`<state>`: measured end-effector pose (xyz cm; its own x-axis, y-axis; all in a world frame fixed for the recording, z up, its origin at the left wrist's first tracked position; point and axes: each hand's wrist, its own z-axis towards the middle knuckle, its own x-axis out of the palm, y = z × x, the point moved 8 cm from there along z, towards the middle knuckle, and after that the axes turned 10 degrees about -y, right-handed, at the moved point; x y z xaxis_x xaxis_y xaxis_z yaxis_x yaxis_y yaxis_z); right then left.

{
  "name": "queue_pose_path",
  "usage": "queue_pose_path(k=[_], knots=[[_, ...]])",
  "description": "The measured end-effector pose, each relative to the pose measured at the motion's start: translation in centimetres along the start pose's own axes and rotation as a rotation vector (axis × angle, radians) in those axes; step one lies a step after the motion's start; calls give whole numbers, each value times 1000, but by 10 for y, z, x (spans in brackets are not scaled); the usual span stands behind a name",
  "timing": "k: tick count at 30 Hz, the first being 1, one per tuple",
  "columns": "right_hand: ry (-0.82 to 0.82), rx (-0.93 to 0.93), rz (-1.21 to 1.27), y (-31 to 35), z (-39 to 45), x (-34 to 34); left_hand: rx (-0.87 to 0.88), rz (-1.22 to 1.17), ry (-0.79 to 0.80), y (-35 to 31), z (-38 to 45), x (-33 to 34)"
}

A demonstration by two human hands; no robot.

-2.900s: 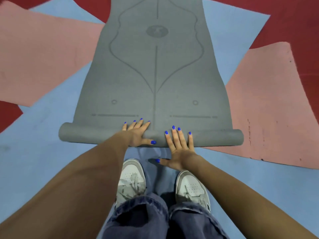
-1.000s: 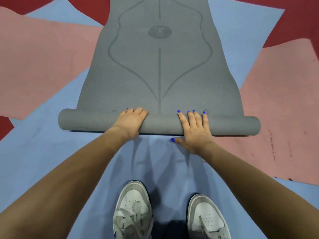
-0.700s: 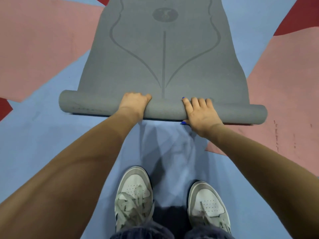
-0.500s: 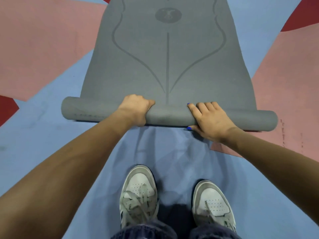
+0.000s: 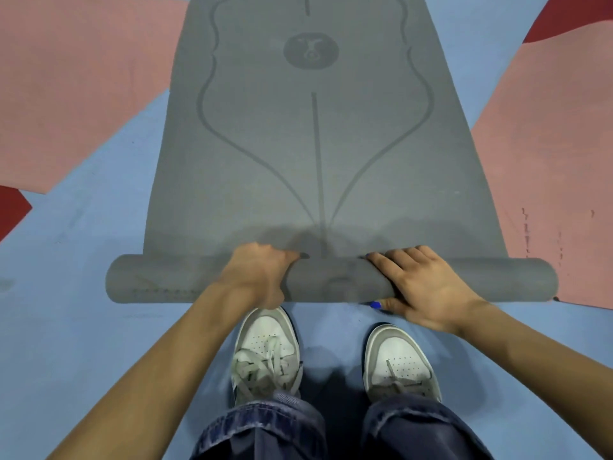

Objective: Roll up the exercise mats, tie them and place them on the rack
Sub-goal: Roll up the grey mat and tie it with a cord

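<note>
mat (image 5: 318, 167): lies flat on the floor (image 5: 83, 293), running ahead of the person
roll (image 5: 331, 280): at the mat's near end, lying crosswise
left hand (image 5: 257, 277): on the roll, left of centre
right hand (image 5: 421, 287): on the roll, right of centre
shoes (image 5: 265, 353): just behind the roll, on the floor

Even, fairly bright overhead light falls on my view, with no glare. My hands cast a soft shadow toward 12 o'clock, and my left hand (image 5: 257, 273) is motion-blurred. Wide-angle distortion bows straight edges near the frame's border.
</note>
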<state>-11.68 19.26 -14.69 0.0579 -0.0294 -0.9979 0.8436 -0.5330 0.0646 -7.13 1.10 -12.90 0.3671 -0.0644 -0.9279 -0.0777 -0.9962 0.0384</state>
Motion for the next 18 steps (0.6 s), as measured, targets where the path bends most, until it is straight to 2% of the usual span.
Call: queue_pose_path(k=[6, 9, 11, 15, 18], knots=[[87, 39, 59, 0, -3, 4, -39, -10, 99, 4, 3, 13], [168, 50, 80, 0, 1, 7, -69, -141, 133, 2, 1, 29], [163, 53, 66, -1, 1, 7, -97, -226, 48, 0, -9, 35], [124, 53, 80, -3, 3, 8, -94, -177, -311, -13, -35, 41], [188, 61, 76, -2, 5, 8, -97, -177, -394, -16, -39, 51]])
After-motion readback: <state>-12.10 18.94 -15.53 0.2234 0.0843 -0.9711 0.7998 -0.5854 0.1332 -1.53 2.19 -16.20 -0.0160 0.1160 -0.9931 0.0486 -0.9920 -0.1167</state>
